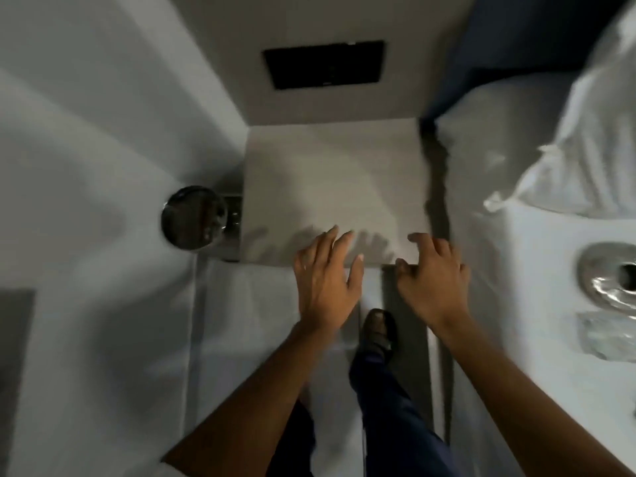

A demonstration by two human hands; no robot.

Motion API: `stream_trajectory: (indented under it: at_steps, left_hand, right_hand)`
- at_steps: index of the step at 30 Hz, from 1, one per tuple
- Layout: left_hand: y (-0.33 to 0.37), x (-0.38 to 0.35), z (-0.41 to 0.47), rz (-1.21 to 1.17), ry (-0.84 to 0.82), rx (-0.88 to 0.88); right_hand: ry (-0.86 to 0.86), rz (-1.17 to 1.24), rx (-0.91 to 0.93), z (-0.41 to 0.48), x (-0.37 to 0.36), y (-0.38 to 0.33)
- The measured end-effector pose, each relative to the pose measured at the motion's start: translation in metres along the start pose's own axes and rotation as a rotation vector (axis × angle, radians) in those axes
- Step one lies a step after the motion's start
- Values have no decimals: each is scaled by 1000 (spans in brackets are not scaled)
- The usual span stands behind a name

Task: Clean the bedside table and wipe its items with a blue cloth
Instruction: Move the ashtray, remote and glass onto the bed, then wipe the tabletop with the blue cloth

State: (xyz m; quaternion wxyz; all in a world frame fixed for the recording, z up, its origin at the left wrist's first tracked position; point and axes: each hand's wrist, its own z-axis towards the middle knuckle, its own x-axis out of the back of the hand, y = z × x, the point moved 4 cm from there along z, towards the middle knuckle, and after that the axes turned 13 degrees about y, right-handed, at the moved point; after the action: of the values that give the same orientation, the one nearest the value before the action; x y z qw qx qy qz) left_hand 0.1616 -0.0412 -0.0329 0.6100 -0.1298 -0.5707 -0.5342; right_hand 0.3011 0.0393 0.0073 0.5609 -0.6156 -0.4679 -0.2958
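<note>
The bedside table [330,180] is a pale grey square top set in a corner, with nothing standing on it. My left hand [327,280] hovers over its front edge, palm down, fingers spread and holding nothing. My right hand [435,280] is at the table's front right corner, fingers apart and slightly bent, also holding nothing. No blue cloth is visible. On the bed at the right lie a shiny silver round item [609,280] and a clear glassy item [605,335], both blurred.
A black panel [323,63] sits on the wall behind the table. A round chrome object [192,218] stands left of the table. The white bed [537,235] with a pillow [585,139] flanks the right. My shoe [378,332] is on the floor below.
</note>
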Motion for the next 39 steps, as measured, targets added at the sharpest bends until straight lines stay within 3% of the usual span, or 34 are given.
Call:
stream_trajectory:
  at_steps: [5, 12, 15, 17, 20, 22, 26, 31, 35, 39]
  left_hand:
    - [-124, 106, -19, 193, 86, 160]
    - [-252, 314, -70, 278, 414, 322]
    - [-291, 388, -85, 344, 572, 311]
    - [-318, 417, -93, 386, 586, 406]
    - [-367, 422, -112, 429, 434, 575]
    - [-379, 410, -121, 476, 334, 537]
    - [-377, 400, -125, 406, 403, 464]
    - [-373, 398, -117, 223, 424, 630]
    - [-330, 370, -101, 153, 440, 678]
    - [-286, 290, -78, -379, 240, 1023]
  right_hand:
    - [-197, 30, 200, -47, -56, -122]
    - [-465, 326, 521, -177, -111, -277]
    - [-564, 403, 573, -225, -126, -325]
    - [-630, 455, 534, -250, -139, -352]
    - [-771, 461, 337, -286, -173, -392]
    - [-892, 491, 115, -302, -193, -411]
    - [-991, 570, -163, -315, -214, -435]
    - [-930, 753, -261, -302, -221, -430]
    - [-919, 895, -315, -266, -204, -388]
    - [-822, 979, -380, -202, -180, -312]
